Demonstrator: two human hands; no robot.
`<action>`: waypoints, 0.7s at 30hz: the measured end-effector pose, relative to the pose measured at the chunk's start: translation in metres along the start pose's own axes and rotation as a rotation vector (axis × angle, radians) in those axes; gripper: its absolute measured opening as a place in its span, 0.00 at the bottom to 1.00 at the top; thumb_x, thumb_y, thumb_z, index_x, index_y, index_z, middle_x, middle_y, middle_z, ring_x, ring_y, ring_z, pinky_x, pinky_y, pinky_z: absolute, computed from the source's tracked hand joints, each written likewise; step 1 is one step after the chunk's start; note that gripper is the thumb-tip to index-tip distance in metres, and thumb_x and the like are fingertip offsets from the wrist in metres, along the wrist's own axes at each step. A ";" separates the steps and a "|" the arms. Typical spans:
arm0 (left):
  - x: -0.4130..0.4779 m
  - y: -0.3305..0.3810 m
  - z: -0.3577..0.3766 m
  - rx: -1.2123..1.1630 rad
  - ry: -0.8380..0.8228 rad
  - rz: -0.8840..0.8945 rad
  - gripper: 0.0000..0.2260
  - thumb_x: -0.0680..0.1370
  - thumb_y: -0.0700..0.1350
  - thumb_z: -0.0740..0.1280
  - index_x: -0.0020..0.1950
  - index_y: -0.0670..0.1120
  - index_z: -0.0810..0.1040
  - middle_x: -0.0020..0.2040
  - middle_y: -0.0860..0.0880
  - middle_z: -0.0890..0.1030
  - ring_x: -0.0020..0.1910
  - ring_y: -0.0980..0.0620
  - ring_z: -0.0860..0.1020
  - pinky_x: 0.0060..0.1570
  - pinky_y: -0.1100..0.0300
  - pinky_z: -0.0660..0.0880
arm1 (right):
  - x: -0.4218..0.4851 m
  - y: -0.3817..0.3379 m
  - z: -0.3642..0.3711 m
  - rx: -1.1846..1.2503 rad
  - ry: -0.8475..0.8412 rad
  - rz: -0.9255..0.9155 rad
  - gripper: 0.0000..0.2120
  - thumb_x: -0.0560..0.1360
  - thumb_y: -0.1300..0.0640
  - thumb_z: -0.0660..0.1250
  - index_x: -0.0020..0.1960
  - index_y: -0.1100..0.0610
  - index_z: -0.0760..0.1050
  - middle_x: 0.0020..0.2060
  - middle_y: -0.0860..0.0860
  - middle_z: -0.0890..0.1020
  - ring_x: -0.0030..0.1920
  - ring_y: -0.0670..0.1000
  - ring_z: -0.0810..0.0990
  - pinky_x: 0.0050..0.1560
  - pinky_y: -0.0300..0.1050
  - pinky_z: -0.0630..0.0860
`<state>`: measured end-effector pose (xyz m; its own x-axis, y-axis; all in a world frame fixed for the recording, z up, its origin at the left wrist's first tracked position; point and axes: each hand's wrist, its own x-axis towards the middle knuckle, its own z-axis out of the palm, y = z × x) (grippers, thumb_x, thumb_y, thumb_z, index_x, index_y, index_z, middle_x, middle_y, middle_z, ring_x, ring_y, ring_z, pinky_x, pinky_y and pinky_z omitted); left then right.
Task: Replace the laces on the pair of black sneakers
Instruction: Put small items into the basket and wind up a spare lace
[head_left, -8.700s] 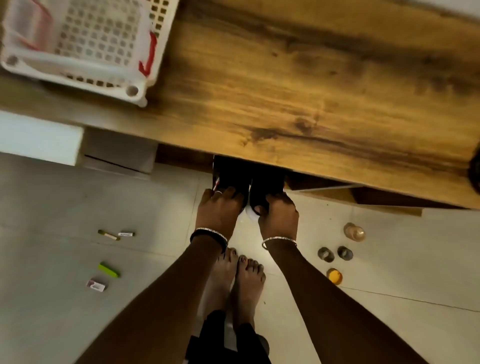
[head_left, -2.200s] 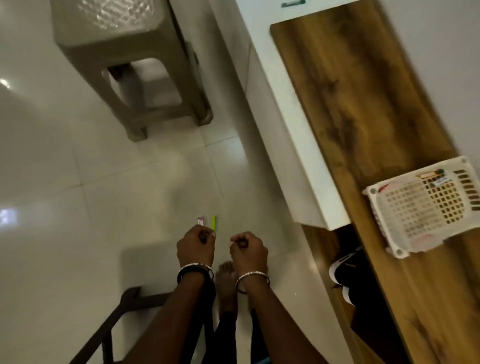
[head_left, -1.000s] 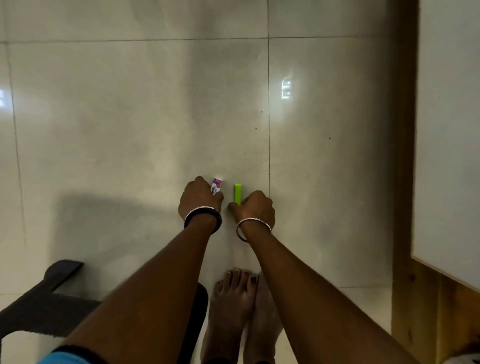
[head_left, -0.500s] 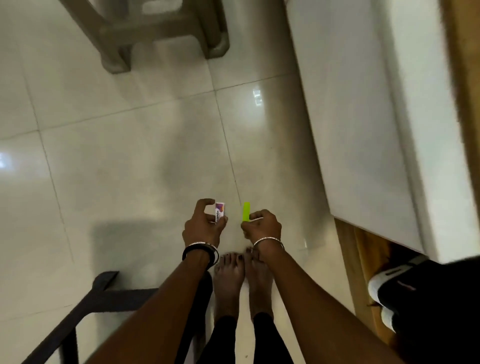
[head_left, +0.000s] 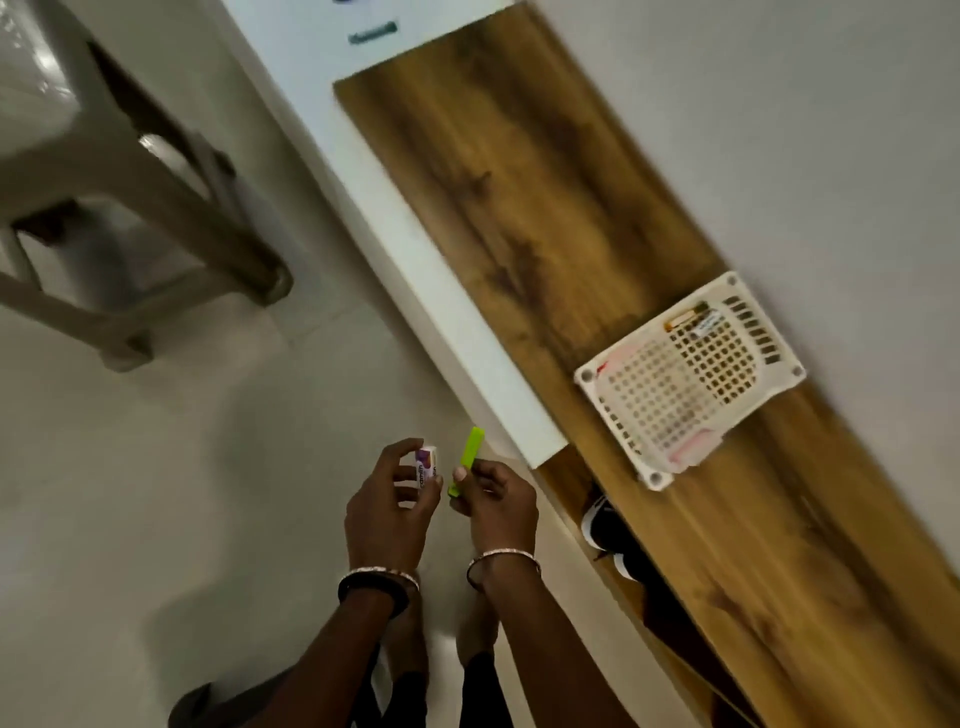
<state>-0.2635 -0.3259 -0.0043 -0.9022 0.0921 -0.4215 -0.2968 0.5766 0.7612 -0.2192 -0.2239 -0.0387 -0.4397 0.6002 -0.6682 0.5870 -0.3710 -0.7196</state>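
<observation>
A white perforated basket (head_left: 691, 379) sits on the wooden top (head_left: 519, 182); a beige stool (head_left: 36, 119) stands on the floor (head_left: 156, 493).

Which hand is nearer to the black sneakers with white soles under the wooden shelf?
Right. The right hand, pinching a green stick, is on the floor side of the black sneakers; the left hand, holding a small white box, is farther, beyond it.

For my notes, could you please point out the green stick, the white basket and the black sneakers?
green stick (head_left: 470, 451), head view, bare upper part.
white basket (head_left: 587, 375), head view, left corner rim.
black sneakers (head_left: 607, 527), head view, dark upper.
</observation>
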 end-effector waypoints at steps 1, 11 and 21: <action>-0.004 0.019 0.005 -0.001 -0.018 0.028 0.11 0.77 0.51 0.72 0.57 0.61 0.77 0.42 0.57 0.83 0.37 0.63 0.81 0.35 0.71 0.74 | -0.002 -0.013 -0.013 0.031 0.040 -0.020 0.05 0.74 0.63 0.75 0.45 0.54 0.83 0.40 0.56 0.86 0.39 0.54 0.86 0.42 0.48 0.84; 0.005 0.160 0.106 0.124 -0.227 0.374 0.17 0.75 0.54 0.72 0.63 0.58 0.75 0.43 0.58 0.84 0.40 0.63 0.81 0.40 0.64 0.76 | 0.038 -0.109 -0.150 0.197 0.403 -0.141 0.07 0.73 0.61 0.76 0.44 0.50 0.82 0.35 0.47 0.85 0.40 0.54 0.85 0.45 0.53 0.83; 0.074 0.236 0.237 0.421 -0.403 0.486 0.10 0.76 0.49 0.71 0.57 0.53 0.82 0.49 0.49 0.86 0.47 0.49 0.83 0.50 0.52 0.79 | 0.141 -0.141 -0.236 0.176 0.553 0.000 0.07 0.71 0.62 0.79 0.45 0.61 0.81 0.36 0.58 0.84 0.34 0.56 0.84 0.43 0.53 0.83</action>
<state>-0.3264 0.0096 0.0274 -0.6928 0.6576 -0.2960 0.3222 0.6494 0.6888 -0.2041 0.0805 0.0133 0.0088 0.8635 -0.5042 0.4446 -0.4550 -0.7716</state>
